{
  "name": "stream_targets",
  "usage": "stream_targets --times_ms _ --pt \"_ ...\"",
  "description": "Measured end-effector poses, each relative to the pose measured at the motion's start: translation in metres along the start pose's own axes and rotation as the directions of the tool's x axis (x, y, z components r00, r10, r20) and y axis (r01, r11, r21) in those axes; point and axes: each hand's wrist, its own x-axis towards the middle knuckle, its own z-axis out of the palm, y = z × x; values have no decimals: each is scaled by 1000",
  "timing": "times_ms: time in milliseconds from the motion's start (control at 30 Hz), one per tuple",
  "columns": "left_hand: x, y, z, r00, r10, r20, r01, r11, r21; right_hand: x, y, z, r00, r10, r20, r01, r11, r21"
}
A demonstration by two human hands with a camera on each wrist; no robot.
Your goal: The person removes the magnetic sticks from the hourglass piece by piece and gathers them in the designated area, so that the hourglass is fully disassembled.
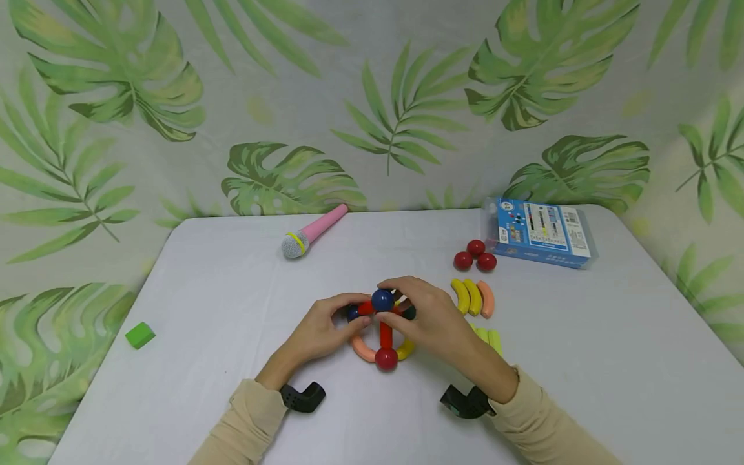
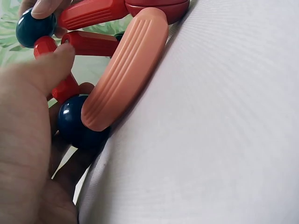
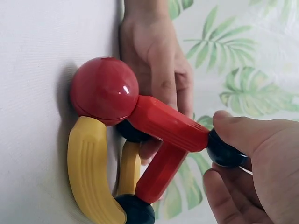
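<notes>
Beige sleeves (image 1: pixel 256 413) at the bottom of the head view, black wrist devices (image 1: pixel 303 397) below the hands. Left hand (image 1: pixel 316 329) and right hand (image 1: pixel 436 316) both grip a ball-and-rod frame (image 1: pixel 386 336) at front-centre of the white counter (image 1: pixel 174 387). Red ball (image 1: pixel 386 358) at its near side, upper blue ball (image 1: pixel 382 300) at its top. Dark ball (image 1: pixel 409 312) by the right fingers, blue or green, hard to tell. Right of the frame: three loose red balls (image 1: pixel 475 248), loose curved rods (image 1: pixel 475 297) (two yellow, one orange), yellow-green rods (image 1: pixel 495 340) partly behind the forearm, blue boxed set (image 1: pixel 540 232) farther back. Pink toy microphone (image 1: pixel 316 232) back left of the frame, green block (image 1: pixel 140 335) far left.

Left wrist view: left thumb against a red rod (image 2: pixel 67 88), fingers curled around the lower blue ball (image 2: pixel 77 121). Orange curved rod (image 2: pixel 128 70) runs from that ball to the red one.

Right wrist view: right fingers and thumb pinch the upper blue ball; another red rod (image 3: pixel 170 123) links it to the red ball. Yellow curved rod (image 3: pixel 88 163) goes from the red ball to a dark ball at the bottom edge.
</notes>
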Motion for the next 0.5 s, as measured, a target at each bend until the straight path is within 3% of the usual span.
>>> stream_targets --times_ms 167,267,500 --pt "2 0 1 999 49 -12 -49 999 -21 -1 -2 0 1000 -14 -17 13 999 -42" --pt "3 1 0 998 58 -25 -58 998 12 -1 -3 -8 999 -15 -50 14 1000 -22" --pt "1 2 -2 999 -13 -41 14 1000 26 5 12 -61 973 13 -229 -24 999 -46"
